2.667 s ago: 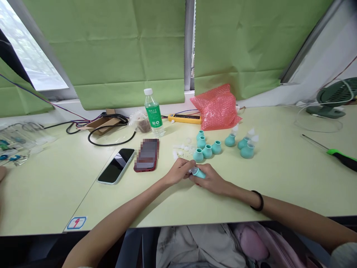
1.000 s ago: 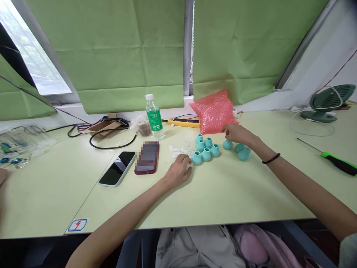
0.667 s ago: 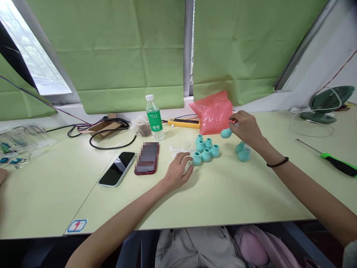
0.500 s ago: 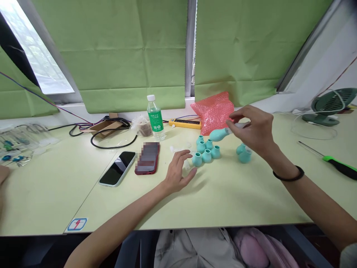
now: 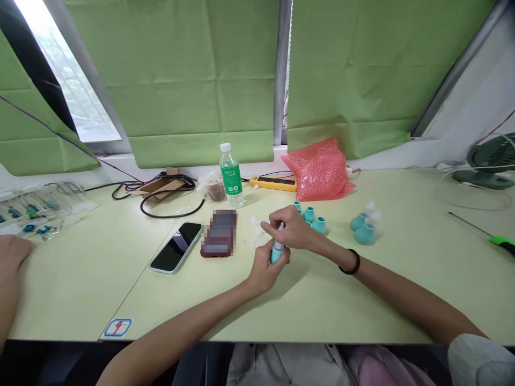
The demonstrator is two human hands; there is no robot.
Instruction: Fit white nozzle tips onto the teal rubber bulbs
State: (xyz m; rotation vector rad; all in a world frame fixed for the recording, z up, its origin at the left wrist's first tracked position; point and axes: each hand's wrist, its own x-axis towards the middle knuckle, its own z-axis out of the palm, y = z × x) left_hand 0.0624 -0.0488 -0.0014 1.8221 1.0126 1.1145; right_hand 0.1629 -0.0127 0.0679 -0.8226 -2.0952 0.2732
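My left hand (image 5: 267,264) is closed around a turquoise squeeze bulb (image 5: 276,254), held upright just above the table. Over it, my right hand (image 5: 292,228) grips the translucent nozzle (image 5: 280,230) at the bulb's top; the fingers partly cover it. Behind my right hand stand several open-necked turquoise bulbs (image 5: 319,225), some hidden by the hand. Further right, two bulbs (image 5: 365,234) stand close together with translucent tips on them. Small translucent white parts (image 5: 258,231) lie just left of my hands.
Two phones (image 5: 176,248) lie left of my hands. Behind them are a water bottle (image 5: 232,179), a yellow device (image 5: 273,184) and a red bubble-wrap bag (image 5: 319,171). A screwdriver (image 5: 470,224) and a fan (image 5: 488,163) are at right. Another person's hand (image 5: 14,249) rests at far left.
My right hand has moved left with a bulb from above the right-hand pair to my left hand. The left hand, open before, has closed around the bulb. The view has shifted slightly.
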